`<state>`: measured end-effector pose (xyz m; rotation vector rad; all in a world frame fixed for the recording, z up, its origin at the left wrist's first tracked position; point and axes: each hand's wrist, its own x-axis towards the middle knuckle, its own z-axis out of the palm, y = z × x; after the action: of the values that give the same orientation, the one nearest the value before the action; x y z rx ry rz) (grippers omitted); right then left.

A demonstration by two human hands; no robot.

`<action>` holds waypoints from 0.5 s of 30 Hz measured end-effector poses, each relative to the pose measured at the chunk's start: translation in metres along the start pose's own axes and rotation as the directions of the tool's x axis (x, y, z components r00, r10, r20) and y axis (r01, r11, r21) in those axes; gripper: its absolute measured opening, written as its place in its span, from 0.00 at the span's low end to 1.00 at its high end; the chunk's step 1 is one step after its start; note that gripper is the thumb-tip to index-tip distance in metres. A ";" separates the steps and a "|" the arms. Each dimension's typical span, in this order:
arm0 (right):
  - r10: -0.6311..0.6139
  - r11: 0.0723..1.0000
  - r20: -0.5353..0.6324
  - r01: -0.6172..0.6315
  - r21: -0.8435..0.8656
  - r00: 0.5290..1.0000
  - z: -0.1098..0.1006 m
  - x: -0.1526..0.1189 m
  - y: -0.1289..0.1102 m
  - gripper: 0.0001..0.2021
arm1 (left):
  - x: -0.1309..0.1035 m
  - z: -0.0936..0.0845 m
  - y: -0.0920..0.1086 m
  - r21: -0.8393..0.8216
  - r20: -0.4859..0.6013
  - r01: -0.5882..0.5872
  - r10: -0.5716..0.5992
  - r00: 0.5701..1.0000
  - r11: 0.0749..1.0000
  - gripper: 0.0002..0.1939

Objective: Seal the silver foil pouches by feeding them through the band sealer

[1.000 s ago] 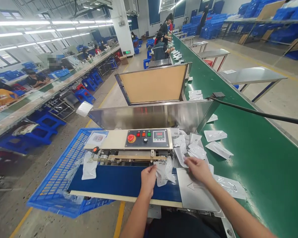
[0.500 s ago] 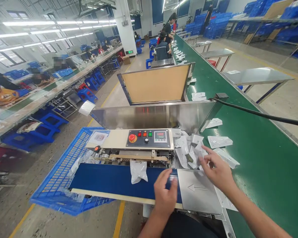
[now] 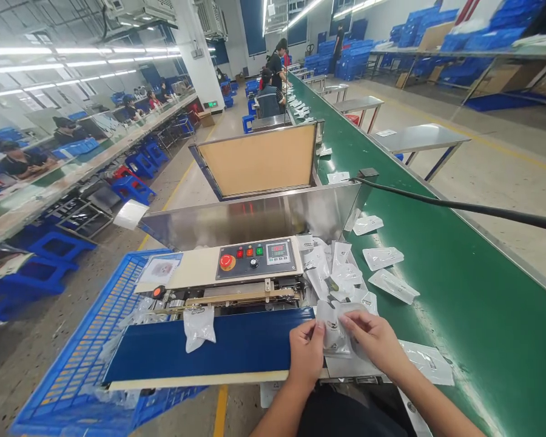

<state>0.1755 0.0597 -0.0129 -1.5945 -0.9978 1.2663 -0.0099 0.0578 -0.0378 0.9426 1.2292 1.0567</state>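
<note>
Between my two hands a white plastic pouch (image 3: 334,331) is held over the metal plate (image 3: 352,368) at the right end of the sealing machine. My left hand (image 3: 307,352) pinches the pouch's left edge. Fingers of my right hand (image 3: 375,340) are closed on its upper right edge. Another pouch (image 3: 199,328) hangs from the sealing band (image 3: 236,297) and lies on the blue conveyor belt (image 3: 255,343). Behind my hands, a heap of white pouches (image 3: 341,267) rests beside the control panel (image 3: 255,256).
A blue plastic basket (image 3: 73,364) stands under the machine's left end. At right runs a long green conveyor (image 3: 464,303) with several pouches lying on it. A black cable (image 3: 459,209) crosses it. Workers (image 3: 268,94) sit and stand farther along.
My right hand has come from the heap to the plate with a pouch, and my left hand now grips it too. The pouch in the sealing band has moved left. The view has shifted.
</note>
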 end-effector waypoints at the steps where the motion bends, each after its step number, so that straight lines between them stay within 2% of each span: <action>1: 0.021 0.999 0.003 -0.021 0.034 1.000 0.001 0.001 0.001 0.29 | 0.003 -0.001 -0.002 -0.069 -0.016 0.059 -0.060 0.998 0.996 0.32; 4: 0.149 0.980 -0.052 -0.141 0.140 0.987 0.010 0.009 0.006 0.27 | 0.018 -0.004 -0.004 -0.286 -0.079 0.234 -0.266 0.961 0.929 0.29; 6: 0.225 0.960 -0.050 -0.212 0.182 0.973 0.023 0.017 0.006 0.25 | 0.028 -0.008 -0.001 -0.369 -0.119 0.293 -0.358 0.926 0.882 0.29; 9: 0.273 0.947 0.030 -0.275 0.165 0.961 0.046 0.029 -0.003 0.24 | 0.039 -0.025 0.003 -0.402 -0.176 0.297 -0.391 0.903 0.866 0.30; 11: 0.256 0.957 0.093 -0.266 0.118 0.962 0.051 0.031 -0.010 0.25 | 0.042 -0.042 0.005 -0.404 -0.205 0.271 -0.375 0.904 0.874 0.29; 13: 0.202 0.977 0.058 -0.205 0.057 0.978 0.036 0.027 -0.011 0.28 | 0.039 -0.062 0.005 -0.394 -0.229 0.240 -0.348 0.909 0.887 0.27; 15: 0.142 0.988 -0.131 -0.149 -0.041 0.981 0.001 0.017 0.002 0.29 | 0.032 -0.083 0.004 -0.341 -0.294 0.200 -0.306 0.906 0.919 0.25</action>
<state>0.1778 0.0750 -0.0202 -1.7917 -0.8519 1.2267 -0.0914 0.0892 -0.0517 0.3523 1.3804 1.1855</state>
